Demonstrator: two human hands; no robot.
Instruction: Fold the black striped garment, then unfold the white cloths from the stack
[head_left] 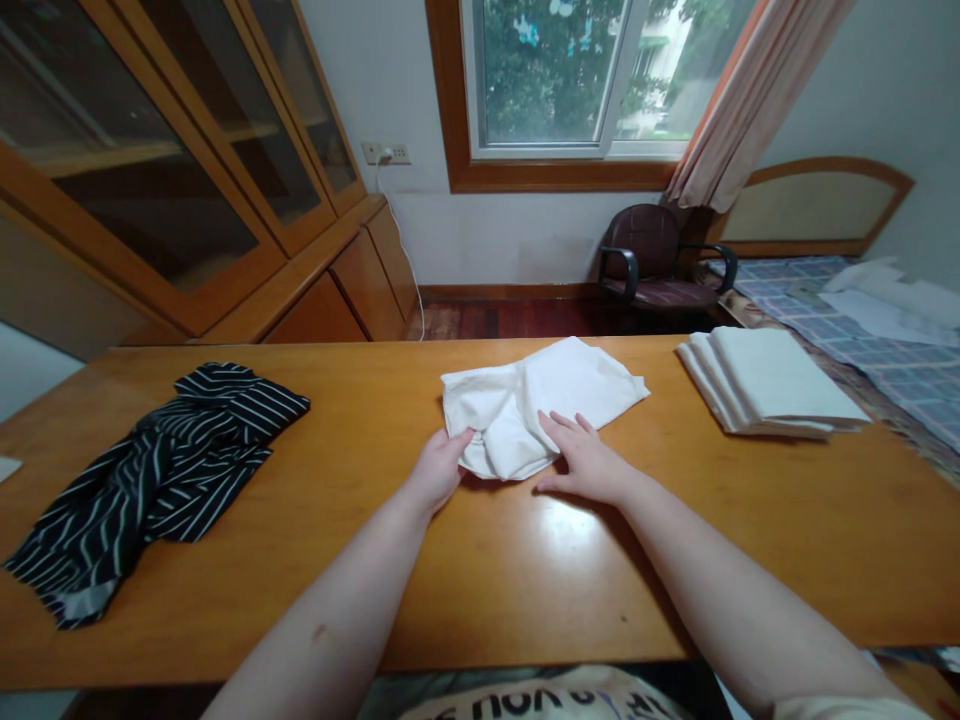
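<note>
White, rumpled fabric cloth (pixel 566 380) lying mid-desk (pixel 360 440) looks light and limp to me, best taken by its edges, the left hand (pixel 435 472) pinching its eight-o'clock edge, the right hand (pixel 592 470) spread flat at five o'clock.

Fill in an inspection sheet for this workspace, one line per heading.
Surface: wooden table, glossy, with a bright reflection between the forearms and a small dark spot near the front edge.
Job's things: white cloth, wrinkled, partly folded, mid-table.
Clutter: crumpled black striped cloth at left; stack of folded white cloths at right; pale object cut off at left edge, identity unclear.
Hands: left hand pinches the cloth's near-left edge; right hand rests spread on its near side.
Cables: white cord hanging from a wall outlet.
Surroundings: cabinet, window, chair, bed.
</note>
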